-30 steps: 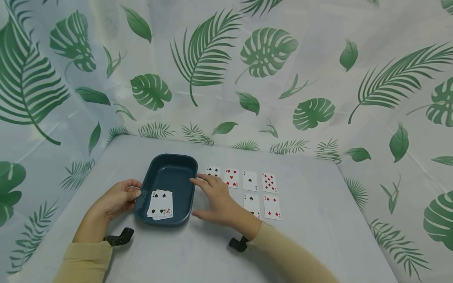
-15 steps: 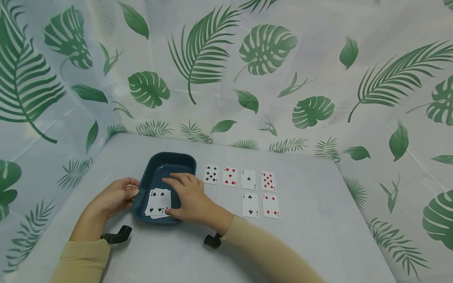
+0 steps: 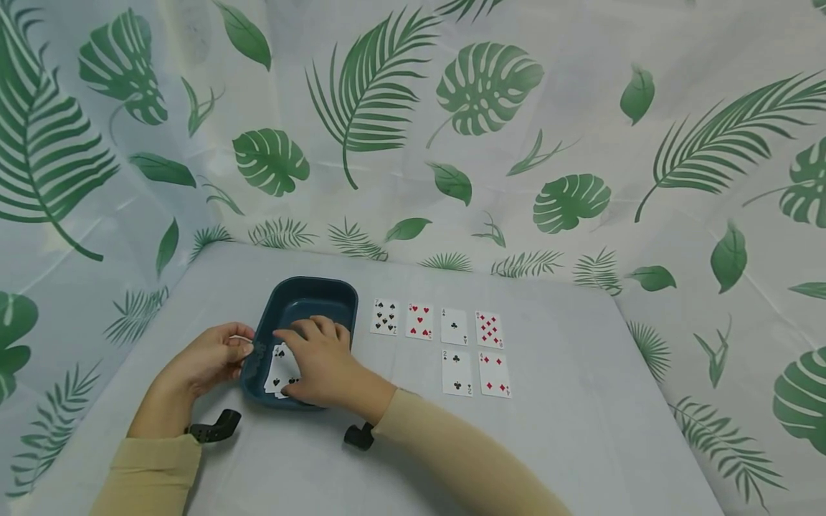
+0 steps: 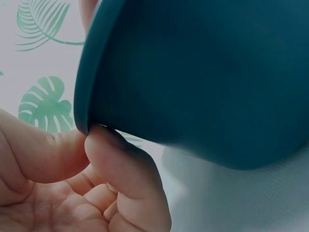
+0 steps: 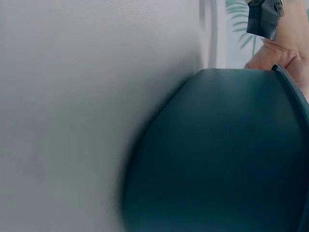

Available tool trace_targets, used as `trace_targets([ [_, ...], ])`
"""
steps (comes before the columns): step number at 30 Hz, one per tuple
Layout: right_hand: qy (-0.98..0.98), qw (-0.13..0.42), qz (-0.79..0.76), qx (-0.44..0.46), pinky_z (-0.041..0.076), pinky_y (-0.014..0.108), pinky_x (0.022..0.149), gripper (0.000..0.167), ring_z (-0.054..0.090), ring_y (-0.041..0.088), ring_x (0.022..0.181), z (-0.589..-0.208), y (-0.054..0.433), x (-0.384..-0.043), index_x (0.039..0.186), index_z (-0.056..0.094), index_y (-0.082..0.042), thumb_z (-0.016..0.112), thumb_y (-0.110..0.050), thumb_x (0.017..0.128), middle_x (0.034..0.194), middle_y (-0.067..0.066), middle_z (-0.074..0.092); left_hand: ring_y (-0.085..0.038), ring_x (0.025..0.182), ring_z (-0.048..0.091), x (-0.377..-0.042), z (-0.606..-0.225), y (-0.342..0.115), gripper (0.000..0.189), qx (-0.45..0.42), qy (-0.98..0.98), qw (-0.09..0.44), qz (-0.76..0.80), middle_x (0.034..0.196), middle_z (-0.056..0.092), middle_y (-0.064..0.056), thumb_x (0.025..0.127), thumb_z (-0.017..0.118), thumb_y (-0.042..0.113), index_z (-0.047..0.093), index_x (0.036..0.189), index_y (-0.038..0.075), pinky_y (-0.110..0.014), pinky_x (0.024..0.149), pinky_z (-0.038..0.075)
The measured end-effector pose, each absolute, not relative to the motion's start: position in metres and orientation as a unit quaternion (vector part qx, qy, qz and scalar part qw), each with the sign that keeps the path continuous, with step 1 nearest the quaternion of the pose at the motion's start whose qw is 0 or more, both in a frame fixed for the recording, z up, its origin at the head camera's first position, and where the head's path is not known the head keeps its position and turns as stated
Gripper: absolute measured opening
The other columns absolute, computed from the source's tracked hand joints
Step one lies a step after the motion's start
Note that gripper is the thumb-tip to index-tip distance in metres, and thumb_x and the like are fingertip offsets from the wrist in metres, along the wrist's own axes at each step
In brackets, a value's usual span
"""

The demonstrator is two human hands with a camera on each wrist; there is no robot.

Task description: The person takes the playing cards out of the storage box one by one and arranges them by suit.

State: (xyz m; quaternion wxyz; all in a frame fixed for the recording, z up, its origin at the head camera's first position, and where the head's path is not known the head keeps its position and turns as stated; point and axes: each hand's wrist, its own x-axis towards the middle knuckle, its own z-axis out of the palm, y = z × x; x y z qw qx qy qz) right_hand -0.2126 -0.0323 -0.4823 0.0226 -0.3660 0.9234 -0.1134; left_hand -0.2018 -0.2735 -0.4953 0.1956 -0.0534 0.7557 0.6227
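My left hand (image 3: 209,358) pinches the left rim of a dark blue tray (image 3: 258,358) between thumb and finger. The left wrist view shows the thumb and finger (image 4: 120,164) meeting at the tray's lip. A small stack of playing cards (image 3: 276,374), a four of spades on top, lies inside the tray at its near end. Over that stack is my right hand (image 3: 323,365), fingers spread and bent, thumb at the near side of the cards. It covers the stack's right part; whether it touches a card cannot be seen. The right wrist view holds only the tray's outer wall (image 5: 217,145) and my left hand behind it.
Face-up cards lie right of the tray in two rows: seven of spades (image 3: 385,317), five of hearts (image 3: 419,322), ace of clubs (image 3: 454,327), a diamonds card (image 3: 489,330), then two of clubs (image 3: 457,374) and four of diamonds (image 3: 495,375). A leaf-patterned curtain (image 3: 387,179) encloses the table.
My right hand has moved left from beside the tray to over the card stack inside it, uncovering the seven of spades. My left hand keeps its grip on the rim.
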Motion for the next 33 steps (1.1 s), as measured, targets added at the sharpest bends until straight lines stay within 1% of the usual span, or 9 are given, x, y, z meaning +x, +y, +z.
trace_targets([
  [4, 0.929, 0.029, -0.084, -0.360, 0.033, 0.055, 0.121, 0.087, 0.035, 0.025, 0.154, -0.486, -0.040, -0.214, 0.162, 0.043, -0.035, 0.085, -0.053, 0.088, 0.162, -0.003, 0.047, -0.010, 0.070, 0.055, -0.201, -0.494, -0.274, 0.027, -0.052, 0.757, 0.199, 0.620, 0.090, 0.058, 0.001, 0.112, 0.048, 0.004, 0.042, 0.135, -0.008, -0.028, 0.062, 0.054],
  [9, 0.933, 0.051, -0.062, -0.352, 0.035, 0.055, 0.121, 0.085, 0.038, 0.025, 0.151, -0.489, -0.048, -0.215, 0.160, 0.046, -0.037, 0.086, -0.054, 0.087, 0.158, -0.005, 0.050, -0.009, 0.069, 0.054, -0.202, -0.492, -0.274, 0.028, -0.052, 0.757, 0.201, 0.620, 0.088, 0.055, 0.001, 0.111, 0.049, 0.005, 0.041, 0.135, -0.008, -0.027, 0.062, 0.054],
  [14, 0.935, 0.065, -0.047, -0.345, 0.037, 0.053, 0.119, 0.083, 0.041, 0.024, 0.148, -0.493, -0.052, -0.218, 0.158, 0.049, -0.038, 0.087, -0.055, 0.086, 0.154, -0.005, 0.054, -0.008, 0.069, 0.054, -0.202, -0.493, -0.274, 0.028, -0.052, 0.753, 0.205, 0.623, 0.083, 0.054, 0.004, 0.112, 0.048, 0.005, 0.041, 0.135, -0.008, -0.027, 0.062, 0.053],
  [18, 0.936, 0.071, -0.040, -0.344, 0.039, 0.053, 0.116, 0.081, 0.044, 0.025, 0.145, -0.494, -0.054, -0.220, 0.156, 0.052, -0.037, 0.088, -0.051, 0.085, 0.151, -0.004, 0.057, -0.008, 0.067, 0.052, -0.202, -0.495, -0.274, 0.028, -0.053, 0.752, 0.206, 0.624, 0.078, 0.051, 0.006, 0.112, 0.048, 0.006, 0.041, 0.136, -0.007, -0.027, 0.062, 0.053],
  [22, 0.935, 0.076, -0.039, -0.345, 0.041, 0.052, 0.113, 0.078, 0.046, 0.025, 0.142, -0.495, -0.055, -0.221, 0.155, 0.053, -0.037, 0.088, -0.045, 0.086, 0.150, -0.004, 0.058, -0.008, 0.068, 0.052, -0.203, -0.496, -0.275, 0.028, -0.054, 0.752, 0.205, 0.624, 0.079, 0.051, 0.005, 0.112, 0.048, 0.006, 0.041, 0.136, -0.007, -0.027, 0.062, 0.053],
  [26, 0.934, 0.078, -0.041, -0.346, 0.042, 0.050, 0.110, 0.078, 0.047, 0.023, 0.138, -0.495, -0.056, -0.221, 0.156, 0.053, -0.036, 0.088, -0.043, 0.086, 0.150, -0.003, 0.058, -0.009, 0.069, 0.053, -0.203, -0.495, -0.276, 0.027, -0.051, 0.751, 0.206, 0.625, 0.081, 0.052, 0.005, 0.112, 0.049, 0.006, 0.041, 0.135, -0.007, -0.027, 0.062, 0.053],
  [30, 0.933, 0.084, -0.042, -0.347, 0.043, 0.046, 0.106, 0.081, 0.049, 0.021, 0.131, -0.494, -0.055, -0.221, 0.157, 0.051, -0.036, 0.088, -0.043, 0.086, 0.147, -0.001, 0.058, -0.009, 0.070, 0.054, -0.203, -0.494, -0.275, 0.026, -0.049, 0.750, 0.206, 0.626, 0.082, 0.054, 0.005, 0.112, 0.049, 0.006, 0.042, 0.134, -0.007, -0.027, 0.063, 0.053],
  [33, 0.933, 0.091, -0.048, -0.345, 0.043, 0.043, 0.101, 0.083, 0.050, 0.019, 0.124, -0.493, -0.055, -0.222, 0.159, 0.049, -0.036, 0.088, -0.042, 0.086, 0.144, 0.000, 0.057, -0.009, 0.070, 0.055, -0.203, -0.493, -0.275, 0.025, -0.049, 0.749, 0.206, 0.628, 0.082, 0.055, 0.005, 0.112, 0.049, 0.006, 0.043, 0.133, -0.006, -0.027, 0.063, 0.054],
])
